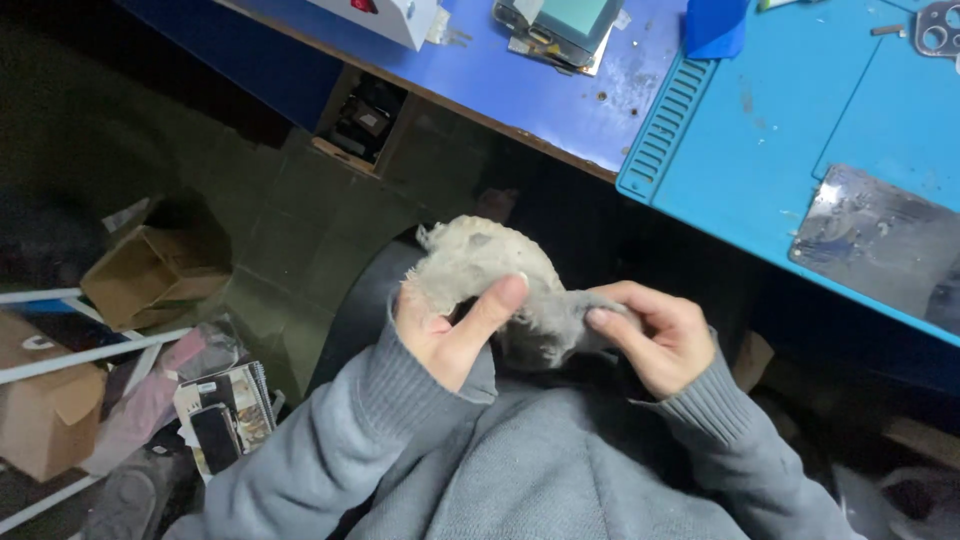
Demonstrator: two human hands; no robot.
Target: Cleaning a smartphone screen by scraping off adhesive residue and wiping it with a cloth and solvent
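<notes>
1. The left hand [450,330] is closed on a grey, frayed wad of cloth [490,270], thumb pressed across its front and fingers hidden behind it.
2. The right hand [655,335] pinches the wad's other end, at about 3 o'clock from the left hand, with its fingers curled around the tail of the fabric.
3. The cloth spans the gap between both hands, held in the air above the person's lap near the middle of the view; its fuzzy bulk rises toward 12 o'clock from the left thumb.
4. Both arms wear grey ribbed knit sleeves [400,420] that enter from 6 o'clock.
5. At 1 to 3 o'clock lies a light blue work mat [760,130] on a darker blue bench [520,80], well apart from the hands.
6. A scuffed, shiny metal plate [870,235] rests on the mat at 3 o'clock.
7. A phone camera frame part [937,27] sits at the mat's far corner, near 1 o'clock.
8. A disassembled phone [560,25] lies on the bench at 12 o'clock, beside a white box with a red switch [385,15].
9. On the dark floor at 9 o'clock stands an open cardboard box [150,270]; a white rack [70,355] and a spiral-bound booklet [225,410] lie toward 8 o'clock.
</notes>
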